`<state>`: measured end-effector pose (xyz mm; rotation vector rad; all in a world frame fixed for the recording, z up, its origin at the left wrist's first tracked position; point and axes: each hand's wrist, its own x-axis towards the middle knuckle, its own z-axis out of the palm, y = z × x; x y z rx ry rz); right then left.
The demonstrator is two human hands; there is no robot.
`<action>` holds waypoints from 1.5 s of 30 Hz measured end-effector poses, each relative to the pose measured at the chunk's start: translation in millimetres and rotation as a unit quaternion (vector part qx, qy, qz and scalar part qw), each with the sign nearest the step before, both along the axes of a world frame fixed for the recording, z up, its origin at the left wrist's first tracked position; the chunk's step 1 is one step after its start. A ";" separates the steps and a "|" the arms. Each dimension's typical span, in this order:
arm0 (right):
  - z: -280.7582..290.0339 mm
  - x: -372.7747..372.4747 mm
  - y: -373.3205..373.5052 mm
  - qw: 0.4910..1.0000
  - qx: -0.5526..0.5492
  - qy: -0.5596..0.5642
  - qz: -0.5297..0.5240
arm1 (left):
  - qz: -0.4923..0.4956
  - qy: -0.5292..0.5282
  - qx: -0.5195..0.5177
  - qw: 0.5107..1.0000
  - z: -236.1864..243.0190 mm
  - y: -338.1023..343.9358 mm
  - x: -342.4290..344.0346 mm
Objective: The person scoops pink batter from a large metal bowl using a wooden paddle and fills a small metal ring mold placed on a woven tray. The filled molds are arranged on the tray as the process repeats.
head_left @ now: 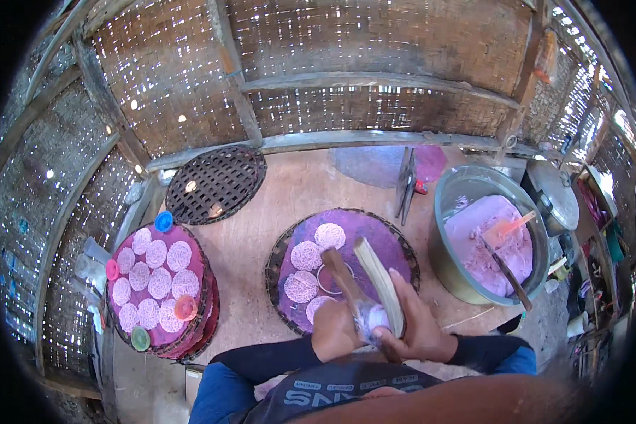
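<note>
Head view: my left hand (336,331) and right hand (422,321) both wrap a two-barred wooden tool (380,279), over a round purple-lined woven tray (390,247). Four lacy pink discs (305,256) visible there, much purple bare: partway, I judge. Round pink-lined tray (196,256) at left looks filled; pale-pink dough (473,220) left in the grey-green basin (442,249).

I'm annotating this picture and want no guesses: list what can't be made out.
All in the head view:
- Left hand: fingertips hidden behind the hand itself.
- Lacy disc nearest it: lower edge covered by that hand.
- Green tub: inner bottom covered by purple dough.
- Left tray stack: lower trays' upper faces covered by the top tray.
- Right-hand shelf items: too small and blurred.
</note>
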<state>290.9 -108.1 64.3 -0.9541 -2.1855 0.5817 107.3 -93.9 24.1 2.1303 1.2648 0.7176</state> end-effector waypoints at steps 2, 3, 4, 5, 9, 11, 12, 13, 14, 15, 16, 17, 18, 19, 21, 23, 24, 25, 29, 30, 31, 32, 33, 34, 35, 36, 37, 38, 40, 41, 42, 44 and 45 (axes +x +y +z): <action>-11.9 -0.1 0.1 0.999 -0.028 -0.024 -0.002 | -0.009 -0.034 -0.016 0.999 -20.1 -0.1 -1.9; -18.7 -2.5 6.4 0.992 -0.100 0.071 0.019 | -0.018 -0.041 -0.089 0.995 -26.6 10.5 -4.6; -26.7 -5.8 18.2 0.970 -0.173 0.164 0.037 | 0.000 -0.037 -0.061 0.997 -44.4 23.6 -7.1; -26.3 -3.7 31.3 0.928 -0.299 0.210 0.079 | 0.025 -0.030 -0.028 0.999 -66.0 39.3 -11.1; -20.2 24.4 73.8 0.713 -0.668 0.187 0.107 | -0.028 -0.099 -0.060 0.993 -20.7 89.3 -38.9; -12.3 24.8 89.8 0.730 -0.647 0.196 0.102 | -0.186 -0.126 -0.031 0.974 -3.3 127.4 -69.0; -13.5 28.6 100.8 0.747 -0.626 0.183 0.131 | -0.246 -0.218 -0.001 0.944 -11.6 147.9 -79.9; -9.6 21.8 106.4 0.758 -0.611 0.192 0.125 | -0.195 -0.458 -0.076 0.864 1.4 155.8 -81.1; -10.9 19.6 115.6 0.750 -0.631 0.158 0.122 | -0.134 -0.668 -0.141 0.718 10.6 161.7 -78.5; -13.6 19.4 126.5 0.741 -0.649 0.124 0.118 | -0.168 -0.703 -0.162 0.672 7.9 167.6 -80.0; -18.5 19.8 135.6 0.732 -0.666 0.090 0.115 | -0.201 -0.733 -0.182 0.623 3.9 172.3 -81.8; -28.0 18.0 144.4 0.714 -0.687 0.069 0.112 | -0.236 -0.760 -0.201 0.571 -1.4 177.0 -82.2; -31.2 17.6 150.1 0.699 -0.703 0.068 0.110 | -0.257 -0.766 -0.209 0.550 -11.6 180.8 -80.0; -31.5 15.0 155.6 0.683 -0.719 0.068 0.108 | -0.278 -0.771 -0.217 0.529 -25.1 184.1 -76.5; -34.4 8.2 164.0 0.668 -0.735 0.056 0.100 | -0.251 -0.784 -0.223 0.521 -40.1 184.3 -73.8; -38.3 -1.3 167.9 0.672 -0.734 0.034 0.089 | -0.225 -0.791 -0.239 0.516 -58.0 185.7 -76.8; -44.2 -2.8 169.5 0.679 -0.727 0.025 0.098 | -0.212 -0.794 -0.247 0.513 -66.0 185.5 -78.1; -53.6 -3.5 171.0 0.686 -0.719 0.016 0.108 | -0.202 -0.800 -0.255 0.504 -73.0 183.4 -79.2; -77.9 0.5 173.4 0.703 -0.704 -0.030 0.097 | -0.248 -0.802 -0.262 0.477 -93.2 187.2 -83.6; -84.2 1.5 172.7 0.712 -0.695 -0.040 0.095 | -0.263 -0.797 -0.259 0.478 -99.6 190.5 -85.7; -87.9 1.7 171.1 0.731 -0.675 -0.052 0.085 | -0.279 -0.792 -0.256 0.479 -104.4 192.6 -87.6; -90.1 0.7 169.8 0.751 -0.654 -0.063 0.075 | -0.296 -0.791 -0.258 0.470 -105.0 194.2 -88.9; -91.6 -0.5 168.2 0.769 -0.632 -0.074 0.064 | -0.312 -0.789 -0.260 0.461 -105.3 195.4 -90.0; -92.7 -2.1 166.3 0.776 -0.624 -0.074 0.057 | -0.329 -0.787 -0.262 0.452 -105.5 195.6 -90.7; -94.3 -3.8 164.7 0.783 -0.616 -0.072 0.052 | -0.307 -0.792 -0.263 0.457 -104.0 193.9 -91.3; -95.5 -5.1 163.3 0.790 -0.607 -0.070 0.046 | -0.286 -0.797 -0.264 0.462 -101.0 190.8 -91.6; -93.6 -6.3 161.9 0.781 -0.620 -0.066 0.045 | -0.265 -0.801 -0.266 0.466 -99.0 187.7 -91.3; -88.4 -8.5 160.9 0.771 -0.632 -0.063 0.045 | -0.240 -0.803 -0.269 0.474 -98.1 185.2 -91.8; -87.6 -6.6 158.8 0.754 -0.653 -0.054 0.045 | -0.191 -0.805 -0.276 0.490 -97.0 179.0 -91.0; -90.2 -3.4 157.9 0.747 -0.662 -0.049 0.045 | -0.168 -0.803 -0.278 0.500 -96.2 175.1 -89.4; -90.5 -1.9 156.8 0.739 -0.671 -0.043 0.046 | -0.146 -0.800 -0.281 0.509 -95.5 170.6 -87.0; -73.7 0.2 154.3 0.730 -0.680 -0.064 0.024 | -0.121 -0.801 -0.283 0.513 -96.0 165.6 -82.1; -66.8 0.1 154.1 0.724 -0.685 -0.075 0.014 | -0.119 -0.805 -0.283 0.507 -97.7 164.5 -78.6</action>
